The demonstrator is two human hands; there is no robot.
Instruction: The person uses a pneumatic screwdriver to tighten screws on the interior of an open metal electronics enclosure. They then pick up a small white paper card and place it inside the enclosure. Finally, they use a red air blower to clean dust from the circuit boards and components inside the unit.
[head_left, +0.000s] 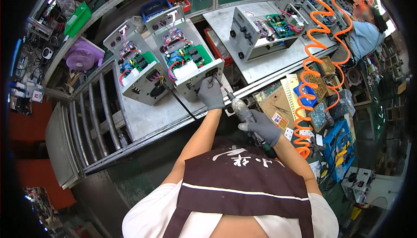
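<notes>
My right hand (pixel 265 127), in a grey glove, is wrapped round a power screwdriver (pixel 241 109). Its thin bit slants up and left to the end panel of an open grey electronics chassis (pixel 197 79). Against that same panel, beside the bit, is my gloved left hand (pixel 211 94). The left fingers are drawn together near a black fitting; what they pinch is too small to make out. Inside the chassis sit a green circuit board (pixel 190 55), a white block and red and blue wires. A similar open chassis (pixel 145 82) stands just to the left, with a black cable hanging from its panel.
Farther right, another chassis (pixel 247 36) rests on a white board. Coiled orange hoses (pixel 310 55) hang over the right side. Below them are boxes of small screws (pixel 319 116) and a blue tool bin (pixel 339 149). Metal rollers (pixel 97 116) and a purple fan (pixel 81 58) lie left. A co-worker (pixel 367 34) is at far right.
</notes>
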